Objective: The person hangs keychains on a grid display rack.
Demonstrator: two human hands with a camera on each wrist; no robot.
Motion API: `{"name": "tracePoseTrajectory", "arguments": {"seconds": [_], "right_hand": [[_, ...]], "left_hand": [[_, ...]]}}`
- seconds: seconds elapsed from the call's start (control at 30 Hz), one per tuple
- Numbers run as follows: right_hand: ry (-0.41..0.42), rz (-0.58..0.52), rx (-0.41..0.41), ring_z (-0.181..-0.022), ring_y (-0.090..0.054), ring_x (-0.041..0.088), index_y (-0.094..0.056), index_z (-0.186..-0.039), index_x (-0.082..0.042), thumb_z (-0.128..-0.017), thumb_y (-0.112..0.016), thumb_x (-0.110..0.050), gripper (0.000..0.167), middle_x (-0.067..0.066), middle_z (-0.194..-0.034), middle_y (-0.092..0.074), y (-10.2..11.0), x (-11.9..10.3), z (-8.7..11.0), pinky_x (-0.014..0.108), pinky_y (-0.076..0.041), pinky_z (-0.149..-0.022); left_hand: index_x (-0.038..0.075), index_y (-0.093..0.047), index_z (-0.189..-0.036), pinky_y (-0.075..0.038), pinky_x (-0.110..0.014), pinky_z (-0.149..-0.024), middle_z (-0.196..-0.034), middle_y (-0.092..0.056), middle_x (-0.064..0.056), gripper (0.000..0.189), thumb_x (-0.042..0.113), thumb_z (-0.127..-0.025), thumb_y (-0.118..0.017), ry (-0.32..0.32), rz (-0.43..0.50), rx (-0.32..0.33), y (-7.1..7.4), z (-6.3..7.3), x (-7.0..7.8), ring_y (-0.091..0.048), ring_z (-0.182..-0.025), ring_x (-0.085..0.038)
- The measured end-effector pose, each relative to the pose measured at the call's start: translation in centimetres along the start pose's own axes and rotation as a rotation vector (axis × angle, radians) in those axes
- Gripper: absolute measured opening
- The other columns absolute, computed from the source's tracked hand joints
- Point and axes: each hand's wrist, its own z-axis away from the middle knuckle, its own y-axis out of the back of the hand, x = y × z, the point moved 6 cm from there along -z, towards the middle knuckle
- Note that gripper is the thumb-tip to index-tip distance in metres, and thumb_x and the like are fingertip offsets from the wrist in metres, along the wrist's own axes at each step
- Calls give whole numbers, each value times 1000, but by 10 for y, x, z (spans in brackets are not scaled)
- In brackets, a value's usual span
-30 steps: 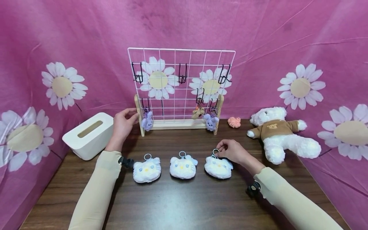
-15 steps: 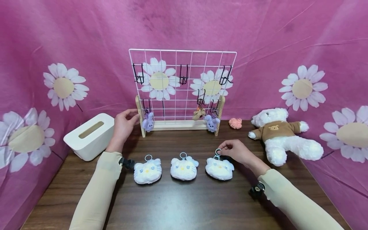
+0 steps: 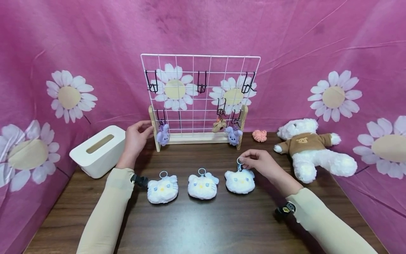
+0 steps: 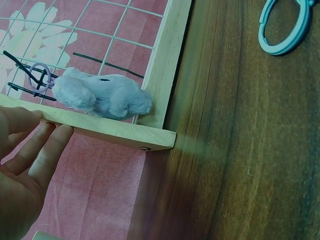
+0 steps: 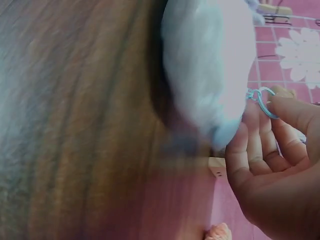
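In the head view my left hand (image 3: pixel 134 143) grips the left wooden post (image 3: pixel 154 128) of a white wire grid rack (image 3: pixel 201 55). The left wrist view shows thumb and fingertips on opposite faces of that post. My right hand (image 3: pixel 261 164) pinches the pale blue ring (image 5: pixel 270 104) of a white cat-face plush keychain (image 3: pixel 240 182), the rightmost of three. The plush hangs from the ring, tipped up off the table; it is blurred in the right wrist view. A middle plush keychain (image 3: pixel 203 186) and a left plush keychain (image 3: pixel 162 189) lie beside it, rings pointing toward the rack.
Black hooks (image 3: pixel 202 83) sit on the grid. Purple plush charms (image 3: pixel 233 135) and a brown charm (image 3: pixel 219 125) hang low on it. A white tissue box (image 3: pixel 98 151) stands left; a coral fuzzy piece (image 3: pixel 259 135) and white teddy bear (image 3: pixel 306 148) lie right.
The right hand has drawn the rightmost plush keychain up by its ring and slightly toward the rack. The left hand stays on the post.
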Motion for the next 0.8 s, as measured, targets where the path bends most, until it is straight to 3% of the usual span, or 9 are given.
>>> {"name": "tracePoseTrajectory", "arguments": {"seconds": [0.53,0.67,0.8], "right_hand": [[-14,-98,27,-94,-79,18,-72,-128,8,-110,-74,-20,33,-3,-96,-80,15,-22,10,28,-69,-84],[22,-82,20,-94,-79,15,-72,-128,7,-110,-74,-20,32,-3,-98,-81,17,-30,10,28,-69,-84],[77,-32,29,-91,-78,11,-74,-127,7,-110,-73,-19,31,2,-102,-82,20,-38,10,25,-69,-82]], "left_hand": [[-8,-73,-137,-72,-38,-96,-124,-75,-32,30,5,-110,-71,2,10,6,0,0,0,-73,-85,7],[-8,-73,-137,-72,-37,-96,-122,-75,-30,31,6,-109,-71,2,6,8,0,0,1,-73,-85,6],[-8,-73,-138,-72,-28,-92,-124,-75,-32,32,6,-110,-71,4,-1,6,0,1,1,-72,-86,7]]}}
